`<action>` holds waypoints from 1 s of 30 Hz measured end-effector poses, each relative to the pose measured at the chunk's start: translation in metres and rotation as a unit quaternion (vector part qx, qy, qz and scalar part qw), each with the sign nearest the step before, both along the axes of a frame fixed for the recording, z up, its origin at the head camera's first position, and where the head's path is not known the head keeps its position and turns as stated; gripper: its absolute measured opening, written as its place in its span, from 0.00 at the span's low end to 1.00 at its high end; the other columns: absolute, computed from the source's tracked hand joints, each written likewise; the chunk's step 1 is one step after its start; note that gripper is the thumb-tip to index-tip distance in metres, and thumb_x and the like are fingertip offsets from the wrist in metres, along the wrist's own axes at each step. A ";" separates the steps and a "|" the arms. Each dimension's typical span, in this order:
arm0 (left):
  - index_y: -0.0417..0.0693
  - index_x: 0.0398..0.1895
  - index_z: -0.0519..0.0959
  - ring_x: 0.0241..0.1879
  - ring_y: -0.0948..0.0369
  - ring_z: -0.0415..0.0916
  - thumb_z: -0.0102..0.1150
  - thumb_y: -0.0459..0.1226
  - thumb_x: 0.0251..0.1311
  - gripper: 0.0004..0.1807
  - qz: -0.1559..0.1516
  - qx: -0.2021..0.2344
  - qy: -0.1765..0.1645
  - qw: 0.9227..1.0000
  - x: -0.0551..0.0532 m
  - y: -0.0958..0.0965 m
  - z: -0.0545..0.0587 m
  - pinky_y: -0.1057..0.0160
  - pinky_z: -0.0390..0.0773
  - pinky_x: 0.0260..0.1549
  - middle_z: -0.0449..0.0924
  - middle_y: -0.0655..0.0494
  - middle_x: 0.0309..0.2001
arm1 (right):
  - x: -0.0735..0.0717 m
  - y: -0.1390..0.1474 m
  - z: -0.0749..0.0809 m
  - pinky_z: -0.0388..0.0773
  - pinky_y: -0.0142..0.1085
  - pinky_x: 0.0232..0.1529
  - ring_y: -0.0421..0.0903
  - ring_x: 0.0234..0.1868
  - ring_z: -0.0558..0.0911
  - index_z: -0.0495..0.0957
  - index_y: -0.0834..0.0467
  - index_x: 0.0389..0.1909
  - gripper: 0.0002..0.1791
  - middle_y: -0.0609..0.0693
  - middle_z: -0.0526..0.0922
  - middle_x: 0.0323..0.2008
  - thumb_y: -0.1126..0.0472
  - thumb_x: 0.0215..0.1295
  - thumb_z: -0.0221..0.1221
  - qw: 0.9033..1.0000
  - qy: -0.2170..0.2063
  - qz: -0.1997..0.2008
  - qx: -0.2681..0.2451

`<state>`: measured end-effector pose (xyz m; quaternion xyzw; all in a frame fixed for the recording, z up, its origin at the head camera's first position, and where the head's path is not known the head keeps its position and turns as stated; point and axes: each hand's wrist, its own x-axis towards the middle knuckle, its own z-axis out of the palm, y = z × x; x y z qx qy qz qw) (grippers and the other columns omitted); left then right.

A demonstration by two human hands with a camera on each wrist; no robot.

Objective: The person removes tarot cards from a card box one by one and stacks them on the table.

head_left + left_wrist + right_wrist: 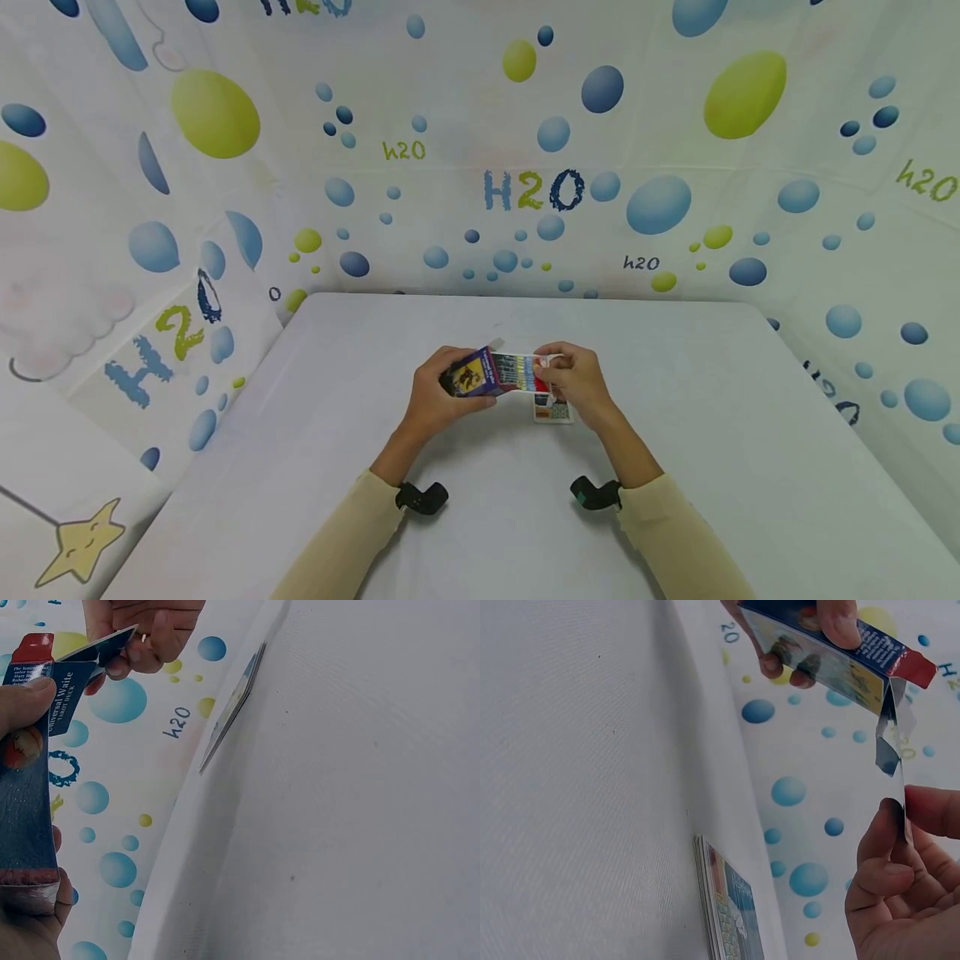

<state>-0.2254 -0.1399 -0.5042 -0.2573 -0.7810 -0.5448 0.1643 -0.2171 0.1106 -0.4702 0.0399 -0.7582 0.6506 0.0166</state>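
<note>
My left hand (pixel 437 398) grips a dark blue tarot deck box (pixel 472 375) above the table, thumb along its edge. In the right wrist view the box has a picture on one side and a red end flap (pixel 915 667) sticking out. From the box's open end a thin printed panel (pixel 516 372) extends; whether it is part of the box or a card is unclear. My right hand (pixel 581 382) pinches the panel's far end between thumb and fingers. Below that hand a small stack of picture cards (pixel 553 412) lies on the table. The box's inside is hidden.
The white-covered table (pixel 480 517) stretches around both arms. A patterned curtain (pixel 465 100) with bubbles and lettering hangs behind and beside it. Each wrist carries a black camera mount (pixel 423 498).
</note>
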 end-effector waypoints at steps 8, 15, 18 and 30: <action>0.58 0.61 0.79 0.55 0.58 0.73 0.84 0.41 0.43 0.37 0.010 0.001 -0.001 1.000 0.000 0.000 0.000 0.53 0.78 0.57 0.78 0.59 0.54 | -0.001 0.003 -0.003 0.75 0.31 0.27 0.46 0.31 0.77 0.82 0.63 0.48 0.13 0.52 0.78 0.32 0.65 0.64 0.66 1.000 0.013 -0.027 0.003; 0.58 0.61 0.79 0.55 0.58 0.74 0.84 0.43 0.44 0.37 0.015 -0.002 -0.003 1.000 0.000 0.001 0.001 0.54 0.78 0.56 0.78 0.59 0.54 | -0.003 0.003 -0.005 0.73 0.30 0.26 0.45 0.28 0.75 0.81 0.65 0.46 0.11 0.52 0.78 0.30 0.67 0.64 0.65 0.999 0.021 -0.030 -0.014; 0.58 0.61 0.79 0.56 0.58 0.73 0.83 0.43 0.44 0.37 0.024 -0.002 -0.001 1.000 0.000 0.000 0.000 0.55 0.78 0.56 0.78 0.59 0.55 | -0.002 0.003 -0.004 0.73 0.31 0.25 0.44 0.25 0.73 0.80 0.67 0.44 0.10 0.52 0.79 0.29 0.68 0.64 0.64 0.999 0.030 -0.029 -0.031; 0.57 0.61 0.79 0.55 0.59 0.74 0.83 0.44 0.44 0.36 0.031 -0.021 0.011 0.999 -0.001 0.002 -0.003 0.54 0.78 0.56 0.78 0.58 0.54 | -0.002 0.004 -0.006 0.75 0.31 0.22 0.42 0.21 0.75 0.79 0.70 0.44 0.09 0.52 0.79 0.29 0.74 0.62 0.60 0.995 0.078 0.000 -0.065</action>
